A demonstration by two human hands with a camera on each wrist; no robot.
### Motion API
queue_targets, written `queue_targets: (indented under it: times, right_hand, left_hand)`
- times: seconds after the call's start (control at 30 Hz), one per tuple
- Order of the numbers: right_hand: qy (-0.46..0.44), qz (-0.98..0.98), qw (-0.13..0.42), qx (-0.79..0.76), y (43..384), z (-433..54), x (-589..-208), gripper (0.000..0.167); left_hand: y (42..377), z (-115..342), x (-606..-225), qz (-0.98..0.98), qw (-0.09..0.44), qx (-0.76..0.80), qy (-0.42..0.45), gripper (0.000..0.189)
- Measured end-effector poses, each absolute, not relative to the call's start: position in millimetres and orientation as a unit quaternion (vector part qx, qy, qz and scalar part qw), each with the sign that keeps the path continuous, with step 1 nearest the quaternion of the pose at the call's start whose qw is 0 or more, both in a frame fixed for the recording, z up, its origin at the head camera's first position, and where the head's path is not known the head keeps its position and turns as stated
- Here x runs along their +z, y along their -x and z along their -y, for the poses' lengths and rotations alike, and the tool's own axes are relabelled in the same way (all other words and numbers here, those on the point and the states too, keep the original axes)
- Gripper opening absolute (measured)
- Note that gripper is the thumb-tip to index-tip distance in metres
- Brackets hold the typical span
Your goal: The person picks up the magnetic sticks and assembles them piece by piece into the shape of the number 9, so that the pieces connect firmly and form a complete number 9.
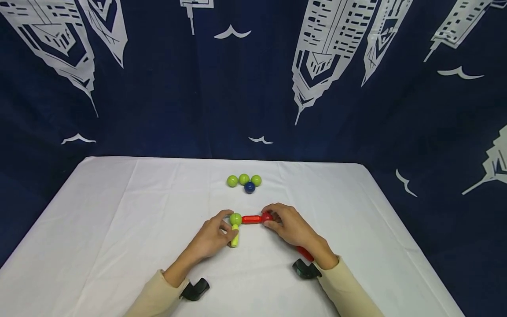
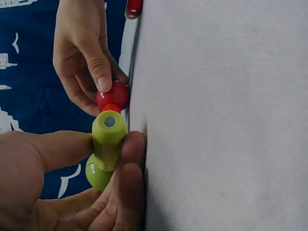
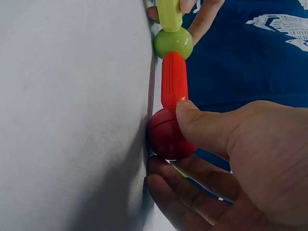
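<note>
My left hand pinches a yellow-green stick between thumb and fingers; a round grey disc shows in its near end. The stick's far end meets a green ball, and a fingertip lies beside that ball. From the green ball a red stick runs right to a red ball, all low over the white cloth. My right hand grips the red ball, with the thumb where ball and stick meet and the other fingers around the far side. The two sticks form a corner at the green ball.
Beyond the hands, three green balls and a dark blue ball sit grouped on the white-covered table. Another red stick lies partly hidden by the right forearm. A navy patterned curtain hangs behind the table's far edge.
</note>
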State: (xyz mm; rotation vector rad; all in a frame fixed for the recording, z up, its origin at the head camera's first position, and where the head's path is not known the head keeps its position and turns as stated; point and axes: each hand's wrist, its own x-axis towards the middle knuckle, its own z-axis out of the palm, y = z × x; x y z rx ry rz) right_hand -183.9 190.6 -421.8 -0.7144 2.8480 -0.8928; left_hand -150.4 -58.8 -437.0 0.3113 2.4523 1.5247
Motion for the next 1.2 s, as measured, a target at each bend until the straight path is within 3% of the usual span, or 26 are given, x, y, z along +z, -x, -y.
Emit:
queue_targets:
  times: [0.37,0.7,0.97,1.2]
  right_hand:
    - [0.275,-0.914,0.068,-0.291,197.2,-199.9,-415.3,0.032]
    - [0.265,-0.906,0.049,-0.325,255.9,-212.0,-405.0,0.034]
    - [0.161,-0.839,0.178,-0.489,293.8,-207.2,-420.4,0.047]
    - [0.117,-0.795,0.233,-0.548,305.7,-204.0,-428.2,0.049]
  left_hand:
    - [149.0,59.3,-437.8,-0.812,0.141,0.559,-0.095,0.056]
    - [151.3,59.2,-437.8,-0.794,0.159,0.579,-0.088,0.056]
    - [154.6,62.5,-437.9,-0.796,0.167,0.576,-0.082,0.055]
    - [155.9,64.1,-438.8,-0.793,0.172,0.578,-0.084,0.055]
